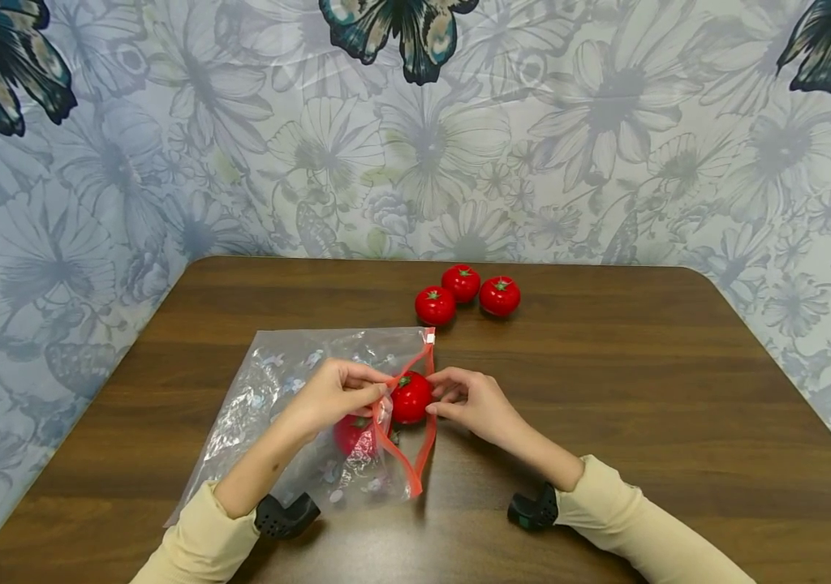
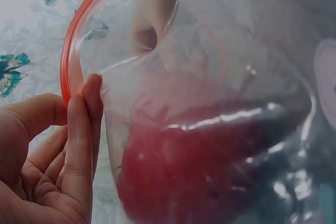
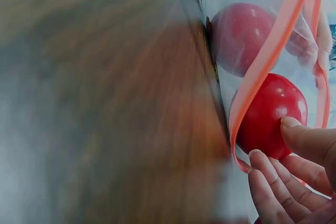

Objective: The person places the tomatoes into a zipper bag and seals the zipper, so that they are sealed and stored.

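A clear zip bag [image 1: 258,405] lies on the table, its orange zip strip [image 1: 426,454] spread apart at the right end. My left hand [image 1: 342,393] pinches one side of that strip between thumb and fingers. At the mouth, my right hand [image 1: 474,401] holds a red tomato [image 1: 410,399]; its thumb [image 3: 294,129] presses on the tomato's side and the fingertips reach the strip's edge. Deeper in the bag, another tomato [image 3: 241,38] shows through the plastic. The left wrist view shows a blurred red tomato [image 2: 178,166] behind the film.
Three more tomatoes, among them a front one [image 1: 435,306], sit together behind the bag near the far edge of the brown table [image 1: 642,365]. A wall with flower and butterfly patterns [image 1: 430,146] rises behind the table. Each wrist wears a black camera [image 1: 286,517].
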A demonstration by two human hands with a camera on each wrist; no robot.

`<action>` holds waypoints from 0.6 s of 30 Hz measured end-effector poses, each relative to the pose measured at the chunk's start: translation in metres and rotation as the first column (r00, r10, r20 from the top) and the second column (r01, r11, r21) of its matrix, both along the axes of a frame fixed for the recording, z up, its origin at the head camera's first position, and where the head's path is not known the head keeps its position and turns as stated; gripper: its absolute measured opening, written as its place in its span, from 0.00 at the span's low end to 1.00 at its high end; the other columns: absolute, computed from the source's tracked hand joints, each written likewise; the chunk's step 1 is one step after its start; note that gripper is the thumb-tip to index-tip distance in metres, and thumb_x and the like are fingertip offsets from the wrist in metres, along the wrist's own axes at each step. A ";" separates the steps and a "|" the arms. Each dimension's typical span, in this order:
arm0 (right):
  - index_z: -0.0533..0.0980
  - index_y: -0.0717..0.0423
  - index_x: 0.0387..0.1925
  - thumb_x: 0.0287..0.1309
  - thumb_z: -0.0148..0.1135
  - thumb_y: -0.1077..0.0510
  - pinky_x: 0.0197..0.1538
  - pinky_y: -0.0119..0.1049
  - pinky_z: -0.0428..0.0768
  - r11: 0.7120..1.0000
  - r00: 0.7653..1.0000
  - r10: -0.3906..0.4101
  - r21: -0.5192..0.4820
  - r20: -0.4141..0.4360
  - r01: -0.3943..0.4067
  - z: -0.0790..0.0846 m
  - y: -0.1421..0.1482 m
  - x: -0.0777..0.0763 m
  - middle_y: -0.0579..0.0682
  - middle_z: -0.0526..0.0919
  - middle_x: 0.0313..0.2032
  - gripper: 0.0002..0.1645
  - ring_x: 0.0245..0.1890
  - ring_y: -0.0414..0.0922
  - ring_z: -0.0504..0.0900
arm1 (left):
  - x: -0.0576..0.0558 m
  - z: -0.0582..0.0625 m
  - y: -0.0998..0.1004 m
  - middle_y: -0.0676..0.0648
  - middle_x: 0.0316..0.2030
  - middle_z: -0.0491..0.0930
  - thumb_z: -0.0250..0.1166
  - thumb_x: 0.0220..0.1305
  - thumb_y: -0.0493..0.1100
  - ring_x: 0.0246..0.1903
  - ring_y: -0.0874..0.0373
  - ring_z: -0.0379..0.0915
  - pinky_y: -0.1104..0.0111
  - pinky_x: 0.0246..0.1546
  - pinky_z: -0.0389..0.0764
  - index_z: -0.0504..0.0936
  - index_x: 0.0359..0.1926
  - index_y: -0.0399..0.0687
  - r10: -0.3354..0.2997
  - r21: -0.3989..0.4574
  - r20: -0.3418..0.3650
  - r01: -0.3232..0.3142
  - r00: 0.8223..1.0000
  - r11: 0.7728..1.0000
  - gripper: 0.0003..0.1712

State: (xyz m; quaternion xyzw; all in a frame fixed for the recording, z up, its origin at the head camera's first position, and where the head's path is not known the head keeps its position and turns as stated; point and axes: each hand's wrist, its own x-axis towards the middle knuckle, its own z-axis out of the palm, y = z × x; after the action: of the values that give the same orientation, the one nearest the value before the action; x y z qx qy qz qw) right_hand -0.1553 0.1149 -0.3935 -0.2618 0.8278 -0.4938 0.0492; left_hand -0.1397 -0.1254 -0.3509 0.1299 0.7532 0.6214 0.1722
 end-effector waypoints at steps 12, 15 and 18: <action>0.77 0.64 0.42 0.47 0.72 0.65 0.31 0.31 0.80 0.998 0.999 -0.038 -0.042 0.028 0.039 -0.004 -0.012 0.003 0.49 0.80 0.29 0.19 0.27 0.41 0.80 | 0.001 0.002 0.000 0.42 0.29 0.82 0.62 0.62 0.34 0.27 0.57 0.79 0.63 0.32 0.82 0.80 0.46 0.26 0.013 -0.028 0.019 -0.012 1.000 1.000 0.14; 0.74 0.66 0.41 0.46 0.71 0.67 0.30 0.30 0.80 0.997 0.998 -0.031 -0.065 0.046 0.034 -0.002 -0.015 0.005 0.53 0.80 0.30 0.19 0.27 0.44 0.80 | 0.001 0.002 0.001 0.43 0.28 0.82 0.62 0.62 0.33 0.27 0.58 0.78 0.64 0.31 0.82 0.80 0.46 0.26 0.016 -0.034 0.020 -0.016 1.000 0.999 0.14; 0.72 0.69 0.40 0.46 0.70 0.71 0.28 0.28 0.77 0.996 0.997 -0.021 -0.086 0.070 0.027 0.009 -0.018 0.010 0.56 0.79 0.29 0.18 0.27 0.49 0.80 | 0.001 0.002 0.001 0.43 0.28 0.82 0.62 0.61 0.33 0.27 0.59 0.77 0.65 0.31 0.82 0.80 0.46 0.26 0.014 -0.032 0.018 -0.014 1.000 0.999 0.14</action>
State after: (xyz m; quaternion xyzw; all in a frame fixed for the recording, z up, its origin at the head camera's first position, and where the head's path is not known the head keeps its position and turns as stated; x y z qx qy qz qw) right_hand -0.1450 0.0971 -0.3844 -0.2367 0.8062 -0.5388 0.0606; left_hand -0.1387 -0.1243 -0.3492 0.1161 0.7623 0.6117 0.1770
